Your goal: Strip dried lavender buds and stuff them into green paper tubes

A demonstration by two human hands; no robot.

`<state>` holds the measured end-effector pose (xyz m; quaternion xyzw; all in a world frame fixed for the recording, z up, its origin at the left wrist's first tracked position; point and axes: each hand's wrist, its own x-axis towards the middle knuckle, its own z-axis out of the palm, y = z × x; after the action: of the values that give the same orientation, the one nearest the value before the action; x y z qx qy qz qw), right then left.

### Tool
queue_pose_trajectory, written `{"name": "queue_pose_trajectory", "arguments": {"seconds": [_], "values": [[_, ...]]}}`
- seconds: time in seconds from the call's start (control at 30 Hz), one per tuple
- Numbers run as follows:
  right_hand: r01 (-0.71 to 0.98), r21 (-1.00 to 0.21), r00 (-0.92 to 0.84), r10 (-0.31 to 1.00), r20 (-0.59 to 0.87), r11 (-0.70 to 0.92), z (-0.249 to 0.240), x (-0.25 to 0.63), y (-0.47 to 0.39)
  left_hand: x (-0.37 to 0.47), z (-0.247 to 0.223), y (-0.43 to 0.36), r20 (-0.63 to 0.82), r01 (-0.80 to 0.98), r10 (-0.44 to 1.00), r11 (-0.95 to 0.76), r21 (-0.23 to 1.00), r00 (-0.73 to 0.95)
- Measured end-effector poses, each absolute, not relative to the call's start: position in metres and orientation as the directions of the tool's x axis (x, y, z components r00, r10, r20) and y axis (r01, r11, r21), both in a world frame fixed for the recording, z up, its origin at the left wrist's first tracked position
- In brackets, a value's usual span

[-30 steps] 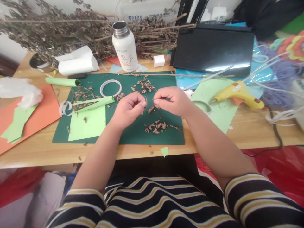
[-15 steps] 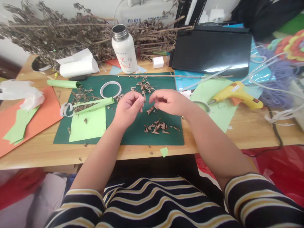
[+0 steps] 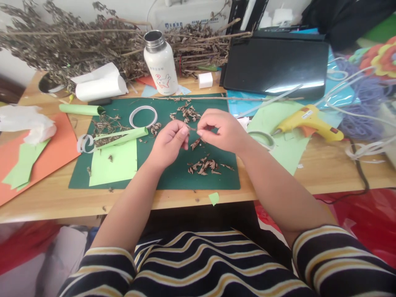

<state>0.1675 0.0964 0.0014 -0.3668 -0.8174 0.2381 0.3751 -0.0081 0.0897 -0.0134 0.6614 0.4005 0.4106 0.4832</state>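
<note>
Over the green cutting mat (image 3: 167, 173) my left hand (image 3: 171, 142) is closed, thumb pressed against the fingers. My right hand (image 3: 220, 128) pinches close beside it. Between the two sets of fingertips shows a thin brown bit of dried leaf (image 3: 192, 129), held at both ends. A small heap of dried leaves (image 3: 188, 112) lies just beyond my hands, and another pile of crumbled leaves (image 3: 206, 166) sits nearer to me. Left of my hands are a roll of tape (image 3: 143, 117) and a rolled green paper (image 3: 123, 137) over dried stalks (image 3: 107, 123).
Behind the mat stand an uncapped white bottle (image 3: 161, 68), a white paper roll (image 3: 100, 86) and bundled dried plants (image 3: 77, 45). To the right are a black tablet (image 3: 275, 66), a yellow glue gun (image 3: 309, 123) and white cords (image 3: 371, 142). Orange paper (image 3: 58, 152) lies left.
My right hand's fingers have closed into a pinch near the left fingertips, and a thin brown piece now shows between the hands. My left hand has barely moved.
</note>
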Motion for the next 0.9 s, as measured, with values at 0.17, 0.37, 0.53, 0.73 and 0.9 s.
{"name": "queue_pose_trajectory", "arguments": {"seconds": [0.17, 0.37, 0.53, 0.73, 0.9], "values": [[0.405, -0.733, -0.351, 0.833, 0.428, 0.547, 0.004, 0.176, 0.099, -0.013, -0.009, 0.090, 0.161, 0.150, 0.920, -0.226, 0.962, 0.358], [0.390, -0.751, -0.337, 0.841, 0.423, 0.534, 0.005, 0.179, 0.101, -0.012, 0.003, 0.080, 0.080, 0.434, 0.743, -0.471, 0.768, 0.664], [0.409, -0.730, -0.380, 0.829, 0.409, 0.548, 0.001, 0.180, 0.104, -0.008, 0.006, 0.076, 0.046, 0.527, 0.619, -0.702, 0.479, 0.784], [0.447, -0.654, -0.407, 0.790, 0.459, 0.610, 0.001, 0.173, 0.107, 0.000, -0.001, 0.067, 0.468, 0.483, 0.514, -0.853, 0.195, 0.719], [0.616, -0.355, -0.644, 0.709, 0.287, 0.703, 0.034, 0.115, 0.142, 0.015, -0.022, 0.060, 0.644, 0.341, 0.269, -0.940, 0.014, 0.716]]}}
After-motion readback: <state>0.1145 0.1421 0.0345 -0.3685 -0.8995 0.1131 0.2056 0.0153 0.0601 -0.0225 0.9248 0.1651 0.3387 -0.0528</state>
